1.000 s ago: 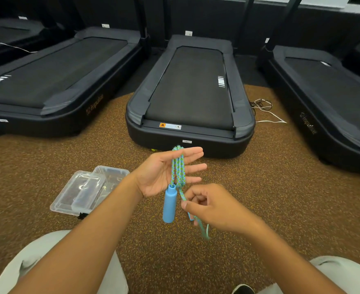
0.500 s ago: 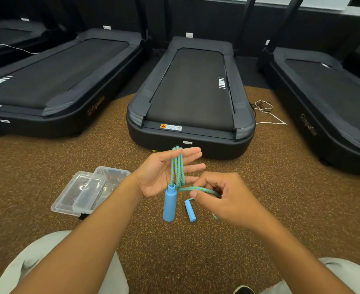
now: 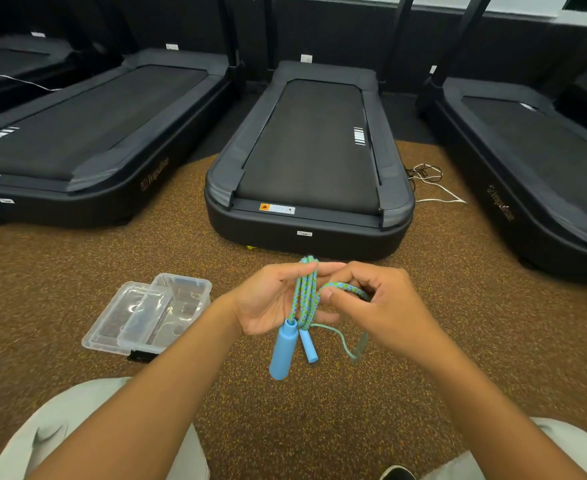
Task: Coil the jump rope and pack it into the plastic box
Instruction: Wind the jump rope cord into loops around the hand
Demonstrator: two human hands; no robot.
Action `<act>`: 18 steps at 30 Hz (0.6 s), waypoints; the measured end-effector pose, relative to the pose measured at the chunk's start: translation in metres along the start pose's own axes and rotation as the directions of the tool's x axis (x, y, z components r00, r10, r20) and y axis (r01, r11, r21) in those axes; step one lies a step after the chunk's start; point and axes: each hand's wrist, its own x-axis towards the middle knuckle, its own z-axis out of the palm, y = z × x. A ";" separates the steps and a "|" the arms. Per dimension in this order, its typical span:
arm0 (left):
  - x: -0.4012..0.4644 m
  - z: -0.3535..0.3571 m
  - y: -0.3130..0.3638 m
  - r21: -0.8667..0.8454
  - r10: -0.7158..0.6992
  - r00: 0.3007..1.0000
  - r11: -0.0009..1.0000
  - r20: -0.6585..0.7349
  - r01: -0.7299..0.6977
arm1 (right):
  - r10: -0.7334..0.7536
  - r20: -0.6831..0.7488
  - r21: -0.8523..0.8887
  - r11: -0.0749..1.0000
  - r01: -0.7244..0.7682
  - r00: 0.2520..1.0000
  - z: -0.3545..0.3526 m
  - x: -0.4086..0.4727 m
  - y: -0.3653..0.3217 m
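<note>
Nearest me, pale trouser knees sit at the bottom corners with both forearms reaching forward over the speckled brown floor.

My left hand is palm-up with its fingers stretched straight, and several loops of the blue-green jump rope hang across those fingers, the top of the coil poking just beyond the fingertips. Below the palm two blue handles dangle: the large handle just under the heel of the hand, the smaller handle right beside it. My right hand is curled around a strand of the rope, thumb and fingers pinching it where it bends across toward the left fingers; the two hands touch at the fingertips. A thin, blurred length of cord loops down beneath the right fingers.

Left of the left wrist, on the floor and well apart from the rope, lies the clear plastic box with its clear lid beside it.

Beyond the fingertips stands a black treadmill, with one more on either side, and a white cable on the floor by its right edge.
</note>
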 end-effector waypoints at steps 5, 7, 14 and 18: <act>0.002 0.005 -0.007 0.059 -0.064 0.998 0.996 0.019 0.063 | 0.016 0.020 -0.037 0.999 -0.015 1.000 -0.007 0.004 0.006; 0.002 0.007 -0.009 0.071 -0.096 0.995 0.993 0.037 0.093 | 0.032 0.044 -0.031 0.999 -0.030 0.999 -0.012 0.005 0.007; 0.004 0.009 -0.013 0.086 -0.150 0.987 0.986 0.053 0.145 | 0.006 0.068 -0.159 0.987 0.005 0.998 -0.019 0.007 0.011; 0.004 0.013 -0.013 0.116 -0.175 0.980 0.980 0.096 0.164 | -0.006 0.077 -0.175 0.984 0.020 0.997 -0.019 0.007 0.013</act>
